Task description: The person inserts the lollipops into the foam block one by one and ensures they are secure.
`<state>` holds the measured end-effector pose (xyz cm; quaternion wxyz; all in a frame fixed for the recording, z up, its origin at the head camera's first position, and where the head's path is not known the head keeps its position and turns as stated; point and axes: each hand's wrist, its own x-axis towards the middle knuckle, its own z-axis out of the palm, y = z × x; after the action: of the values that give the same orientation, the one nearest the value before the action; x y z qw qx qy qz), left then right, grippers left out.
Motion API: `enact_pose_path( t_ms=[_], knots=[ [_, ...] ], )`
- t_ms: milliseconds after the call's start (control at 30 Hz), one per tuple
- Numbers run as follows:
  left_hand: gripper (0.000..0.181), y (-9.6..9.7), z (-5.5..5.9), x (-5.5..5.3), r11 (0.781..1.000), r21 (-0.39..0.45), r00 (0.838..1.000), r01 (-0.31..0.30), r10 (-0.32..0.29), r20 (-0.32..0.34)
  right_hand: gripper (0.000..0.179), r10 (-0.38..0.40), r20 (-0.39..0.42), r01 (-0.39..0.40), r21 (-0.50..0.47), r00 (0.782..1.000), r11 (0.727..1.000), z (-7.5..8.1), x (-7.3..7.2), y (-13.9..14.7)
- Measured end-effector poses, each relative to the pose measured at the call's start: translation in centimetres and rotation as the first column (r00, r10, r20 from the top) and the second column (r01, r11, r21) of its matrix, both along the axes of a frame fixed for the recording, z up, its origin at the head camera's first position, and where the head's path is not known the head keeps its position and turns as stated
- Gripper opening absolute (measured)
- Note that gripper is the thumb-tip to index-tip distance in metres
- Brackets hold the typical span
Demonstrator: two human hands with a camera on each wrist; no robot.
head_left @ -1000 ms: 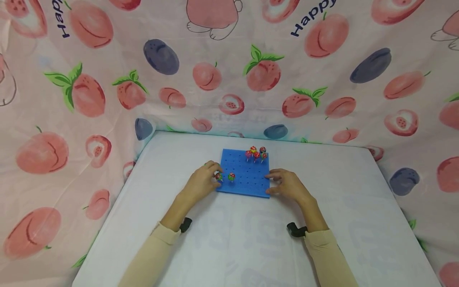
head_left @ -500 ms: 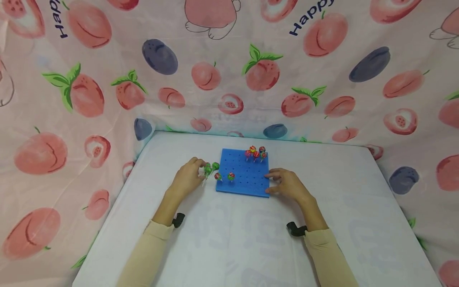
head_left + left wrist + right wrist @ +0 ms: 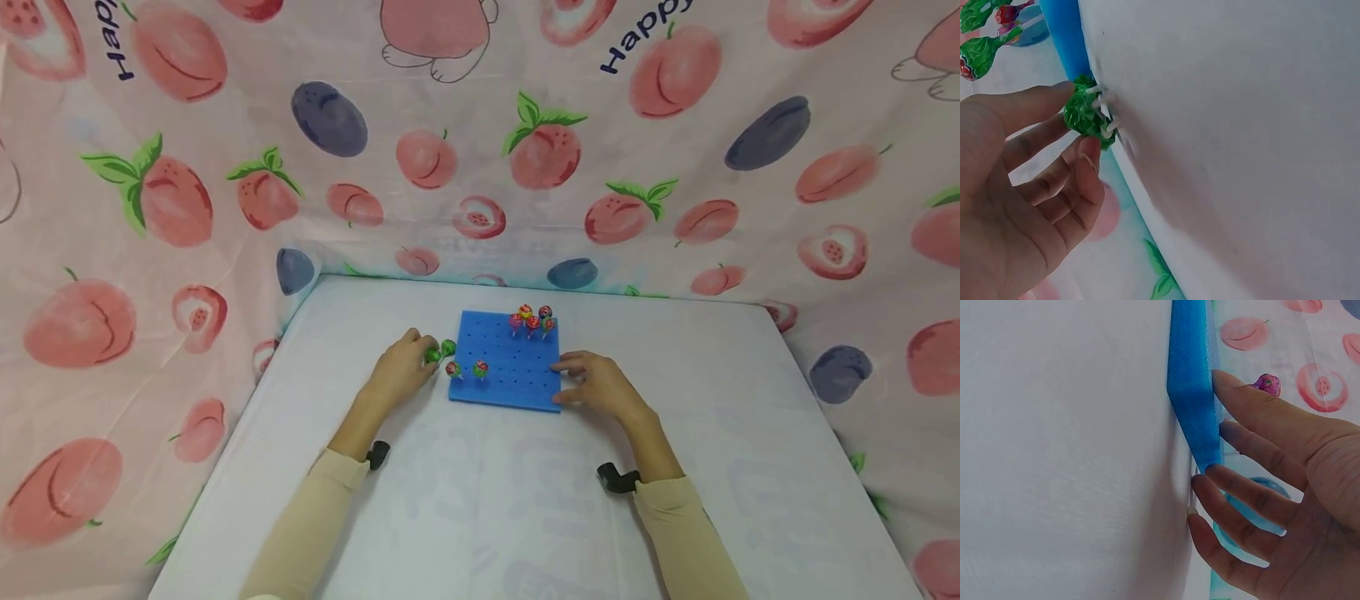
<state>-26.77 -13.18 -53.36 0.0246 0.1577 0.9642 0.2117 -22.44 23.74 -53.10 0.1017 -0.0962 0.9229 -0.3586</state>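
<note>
A blue pegboard-like foam block [image 3: 502,383] with rows of small holes lies on the table. Two red-and-green lollipops, one at the left edge [image 3: 453,369] and one beside it [image 3: 481,368], stand in its near left part. My left hand [image 3: 401,367] is left of the block, its thumb and fingers pinching a green-wrapped lollipop [image 3: 1085,114]; white sticks show beside it. Another green lollipop [image 3: 448,347] lies close to the block. My right hand [image 3: 603,385] rests its fingertips on the block's right edge, thumb [image 3: 1235,387] by the near corner, fingers spread.
Several lollipops [image 3: 532,322] in mixed colours stand grouped at the block's far right corner. White cloth covers the table [image 3: 487,500]. A fruit-printed curtain [image 3: 480,158] hangs behind and along both sides.
My left hand has let go of the lollipop standing at the block's left edge, moved left off the block, and now pinches a green lollipop. My right hand has stayed put.
</note>
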Motion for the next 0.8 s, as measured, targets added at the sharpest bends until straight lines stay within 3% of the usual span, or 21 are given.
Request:
enact_pose_path(
  t_ms=[200, 800],
  knots=[
    [0.026, 0.32, -0.04, -0.42, 1.0, -0.008, 1.0, 0.02, -0.02, -0.006, 0.057, -0.007, 0.009, 0.007, -0.003, 1.0, 1.0, 0.1, 0.01, -0.12],
    [0.021, 0.33, 0.03, -0.49, 0.995, 0.086, 0.997, 0.043, -0.048, 0.053, 0.056, -0.007, -0.001, 0.007, 0.002, 1.0, 1.0, 0.09, 0.04, -0.06]
  ],
)
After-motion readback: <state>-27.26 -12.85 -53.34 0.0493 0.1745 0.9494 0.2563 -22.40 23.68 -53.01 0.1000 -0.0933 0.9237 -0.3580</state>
